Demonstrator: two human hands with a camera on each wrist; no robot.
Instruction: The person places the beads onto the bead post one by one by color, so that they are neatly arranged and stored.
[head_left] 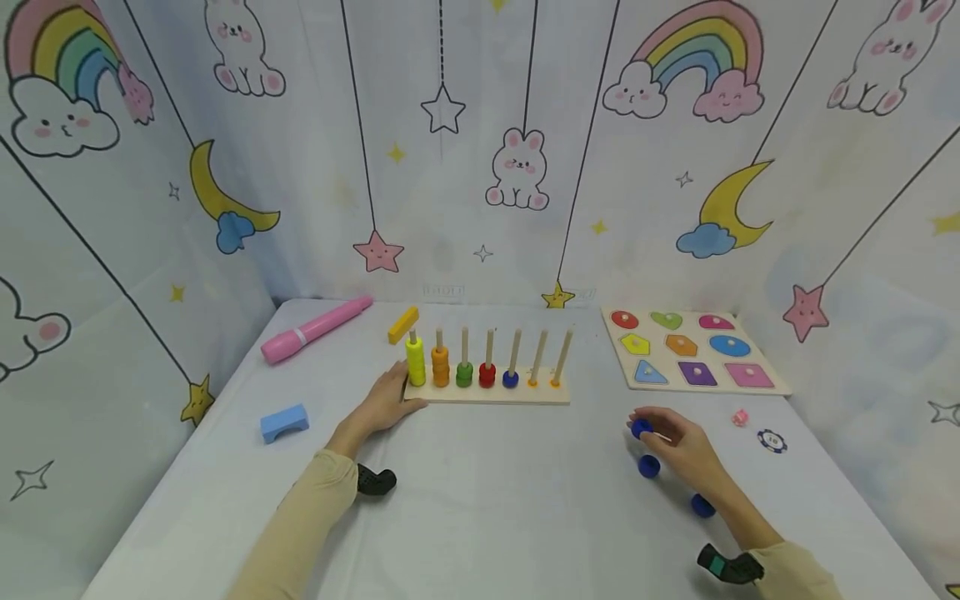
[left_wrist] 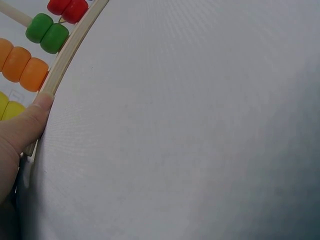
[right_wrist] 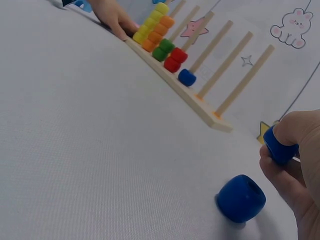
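Note:
A wooden peg board (head_left: 491, 396) with upright pegs stands mid-table. Its pegs bear stacks of yellow beads (head_left: 416, 363), orange beads (head_left: 440, 367), two green beads (left_wrist: 47, 33), two red beads (right_wrist: 175, 60) and one blue bead (right_wrist: 187, 77); the two rightmost pegs are bare. My left hand (head_left: 388, 396) grips the board's left end, thumb along the front edge. Right of the board, my right hand (head_left: 681, 446) pinches a blue bead (right_wrist: 280, 146) between thumb and fingers. Another blue bead (right_wrist: 241, 198) lies just below that hand, and a third blue bead (head_left: 702, 506) lies near the wrist.
A shape puzzle board (head_left: 660, 350) lies at the back right, with a small pink piece (head_left: 740, 417) and a round chip (head_left: 772, 441) before it. On the left are a pink tube-like object (head_left: 318, 329), a yellow block (head_left: 403, 325) and a blue arch block (head_left: 284, 423).

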